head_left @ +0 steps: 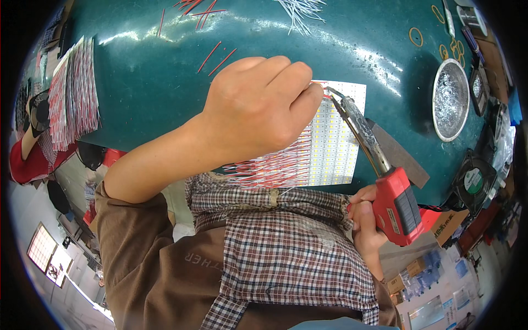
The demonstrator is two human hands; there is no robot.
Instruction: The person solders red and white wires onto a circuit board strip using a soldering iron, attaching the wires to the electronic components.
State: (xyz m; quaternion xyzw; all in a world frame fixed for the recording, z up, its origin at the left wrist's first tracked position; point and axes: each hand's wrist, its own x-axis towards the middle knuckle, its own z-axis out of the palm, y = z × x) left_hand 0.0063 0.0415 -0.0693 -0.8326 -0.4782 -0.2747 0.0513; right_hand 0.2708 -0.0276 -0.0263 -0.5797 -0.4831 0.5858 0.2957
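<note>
White circuit board point(333, 148), lined with yellow squares and fringed with red and white wires point(269, 168), lay on the green counter point(148, 71). I saw the left hand point(261, 104), its grip closed on a red wire point(328, 97); the right hand point(364, 220) gripped a red soldering gun point(397, 206).

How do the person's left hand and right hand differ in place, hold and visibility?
Place: the left hand is above the LED board; the right hand is lower in the picture, beside the checked apron.
Hold: the left hand pinches a thin red wire; the right hand grips a soldering gun.
Visibility: the left hand shows its back; the right hand is partly hidden by the gun.
Shared: both are bare.
</note>
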